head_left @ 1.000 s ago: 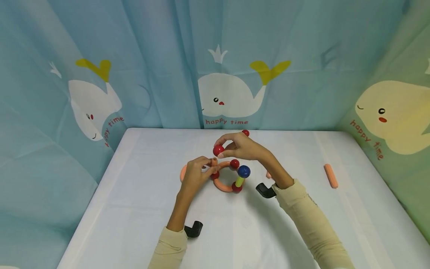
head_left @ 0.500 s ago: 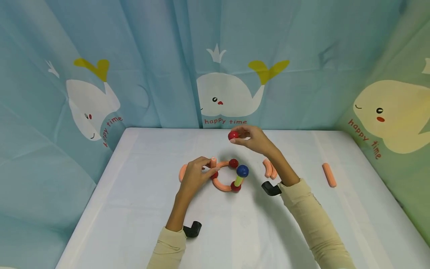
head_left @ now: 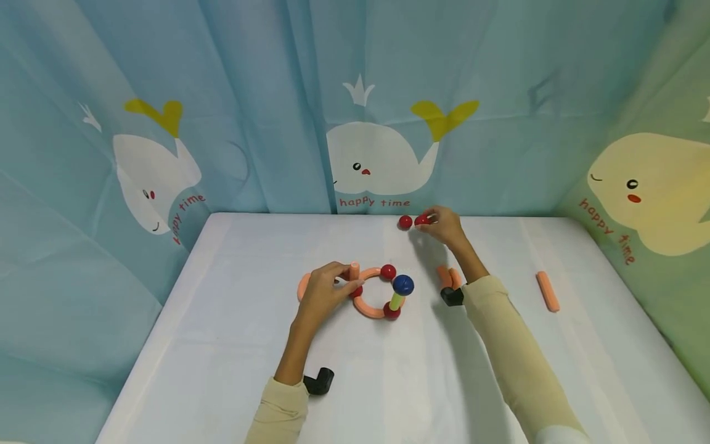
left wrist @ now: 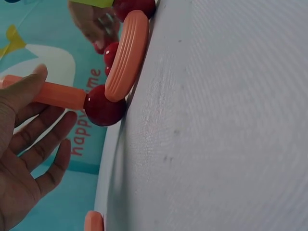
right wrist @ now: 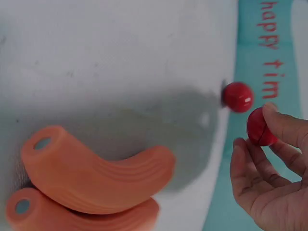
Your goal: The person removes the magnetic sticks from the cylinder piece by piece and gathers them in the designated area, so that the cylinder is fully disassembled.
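Observation:
My left hand (head_left: 323, 288) pinches an upright orange rod (left wrist: 60, 95) between thumb and fingers. The rod's lower end meets a red ball (left wrist: 105, 107) in a ring of curved orange pieces (head_left: 367, 308) and red balls. From the ring's near right rises a yellow-green rod (head_left: 395, 301) topped by a blue ball (head_left: 403, 285). Near the table's back edge, my right hand (head_left: 446, 227) holds a loose red ball (right wrist: 259, 127) with thumb and fingertips. Just left of it in the head view lies another red ball (head_left: 405, 222).
Two curved orange pieces (right wrist: 96, 173) lie side by side below the right wrist. Farther right on the white table (head_left: 222, 370) is an orange rod (head_left: 547, 291). Another orange piece (head_left: 302, 287) is partly hidden behind the left hand. A whale-print curtain (head_left: 266, 123) stands behind.
My right hand has carried its red ball from above the ring back and right, to beside the other red ball. The left hand has stayed at the upright orange rod.

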A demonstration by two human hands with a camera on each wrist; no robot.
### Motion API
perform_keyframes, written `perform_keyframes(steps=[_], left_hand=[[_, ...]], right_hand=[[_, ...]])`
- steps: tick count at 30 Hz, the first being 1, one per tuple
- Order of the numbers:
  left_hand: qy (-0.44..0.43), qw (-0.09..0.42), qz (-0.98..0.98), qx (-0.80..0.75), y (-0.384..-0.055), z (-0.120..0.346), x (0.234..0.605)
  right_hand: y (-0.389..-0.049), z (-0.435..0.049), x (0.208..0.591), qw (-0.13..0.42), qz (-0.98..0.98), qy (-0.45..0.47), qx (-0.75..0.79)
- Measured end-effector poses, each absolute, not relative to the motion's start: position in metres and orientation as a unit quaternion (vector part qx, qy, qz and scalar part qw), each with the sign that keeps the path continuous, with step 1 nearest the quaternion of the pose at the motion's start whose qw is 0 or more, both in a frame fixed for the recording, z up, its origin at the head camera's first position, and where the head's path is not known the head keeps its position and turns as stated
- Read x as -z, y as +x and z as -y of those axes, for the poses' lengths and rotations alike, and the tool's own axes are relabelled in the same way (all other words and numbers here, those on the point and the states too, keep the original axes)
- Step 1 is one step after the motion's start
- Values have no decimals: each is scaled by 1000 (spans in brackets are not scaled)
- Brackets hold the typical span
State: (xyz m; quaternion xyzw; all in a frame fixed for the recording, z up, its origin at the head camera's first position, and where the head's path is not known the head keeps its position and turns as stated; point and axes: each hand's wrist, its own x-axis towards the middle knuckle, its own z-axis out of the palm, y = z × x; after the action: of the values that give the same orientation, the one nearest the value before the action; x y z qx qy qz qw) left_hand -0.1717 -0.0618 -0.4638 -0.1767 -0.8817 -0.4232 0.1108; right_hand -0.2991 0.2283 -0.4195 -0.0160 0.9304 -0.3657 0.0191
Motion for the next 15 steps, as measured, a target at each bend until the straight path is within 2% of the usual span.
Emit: perform_keyframes(steps=[8, 15], left_hand=[[-168, 109, 883, 424, -171, 66, 466], [-176, 107, 884, 420, -173, 68, 467]], right_hand=[[-320, -231, 444, 28, -934, 20, 357], [-328, -227, 449, 16, -937, 23, 349]])
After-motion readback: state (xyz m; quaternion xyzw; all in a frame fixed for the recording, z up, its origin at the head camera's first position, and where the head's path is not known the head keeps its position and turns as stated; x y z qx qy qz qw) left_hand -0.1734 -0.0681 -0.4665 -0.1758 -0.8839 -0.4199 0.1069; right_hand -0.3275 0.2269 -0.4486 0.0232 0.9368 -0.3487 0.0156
